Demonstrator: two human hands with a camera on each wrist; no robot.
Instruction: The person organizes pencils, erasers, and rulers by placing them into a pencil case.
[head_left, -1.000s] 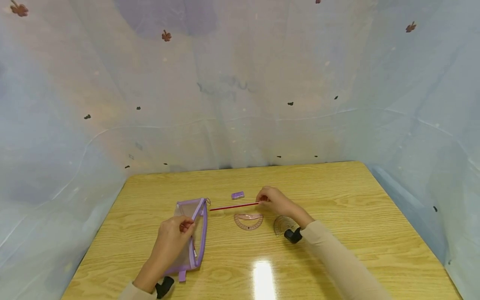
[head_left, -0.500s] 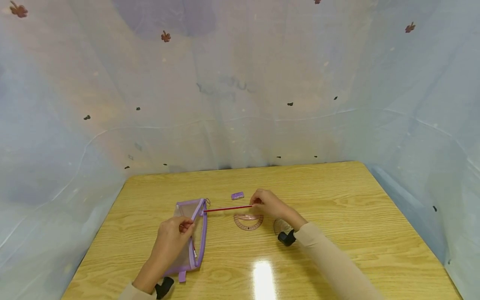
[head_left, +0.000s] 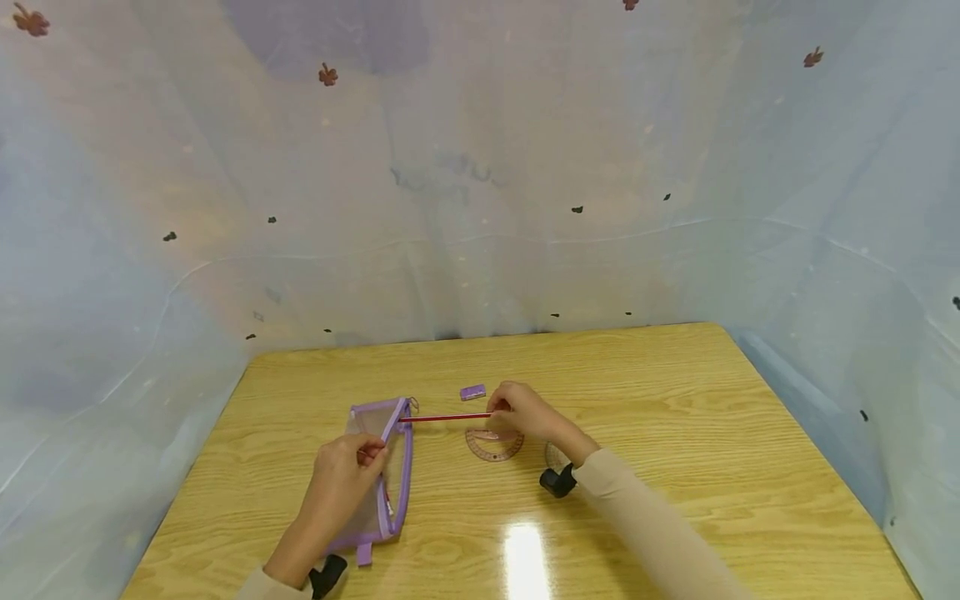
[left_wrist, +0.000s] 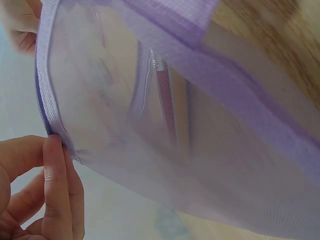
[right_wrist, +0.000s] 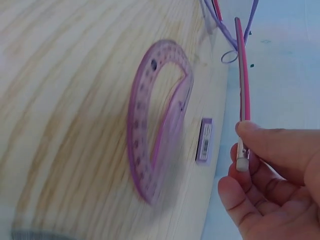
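A mesh pencil pouch with purple trim (head_left: pixel 407 483) lies on the table's left part, its zipped edge drawn apart. My left hand (head_left: pixel 343 468) pinches that edge between thumb and fingers, as the left wrist view shows up close. Through the mesh a red pencil (left_wrist: pixel 166 100) with a metal ferrule is visible inside. My right hand (head_left: pixel 525 412) pinches another red pencil (right_wrist: pixel 243 75) near its white eraser end. This pencil points left, and its far tip is at the pouch opening; how far it reaches inside I cannot tell.
A pink protractor (head_left: pixel 493 456) lies just below the held pencil. The small purple block (head_left: pixel 472 392), perhaps an eraser, sits behind it. A clear protractor (head_left: pixel 555 456) is partly hidden under my right wrist. Patterned fabric (head_left: pixel 480 167) hangs behind the wooden table (head_left: pixel 675 400).
My right hand has moved left with the pencil, bringing its tip from beside the pouch to the opening. The left hand keeps its grip on the pouch edge.
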